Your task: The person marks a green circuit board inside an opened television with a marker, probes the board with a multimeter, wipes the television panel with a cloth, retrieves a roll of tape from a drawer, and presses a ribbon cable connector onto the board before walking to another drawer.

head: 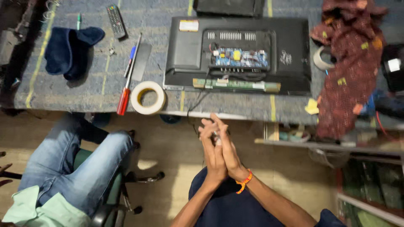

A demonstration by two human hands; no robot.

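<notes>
Scene: a workbench [84,90] covered in blue-grey cloth is seen from above, with the person seated in front of it.

Hands: the left hand [213,153] and right hand [227,147] are pressed palm to palm below the bench edge, fingers [219,124] pointing up toward the bench.

Grip: the fingers are held nearly flat against each other; a small pale thing seems to be caught between them, but what it is cannot be told.

Wrist: an orange thread band [244,181] is worn on the right wrist.

Nearest object: an opened flat-screen set [294,71] is laid face down on the bench, directly ahead of the fingertips and apart from them, its long axis running left to right. Its blue circuit board [239,59] is exposed near the middle.

Reach: both hands are about equally near the set, the right slightly more so.

Left of the set: a roll of pale tape [147,97], a red-handled screwdriver [126,90], a remote control [115,20] and a dark blue cloth [69,50] are laid out.

Right of the set: a dark red patterned cloth [349,71] is draped over the bench edge.

Bystander: another person's legs in jeans [75,164] are seen on a chair at lower left.
</notes>
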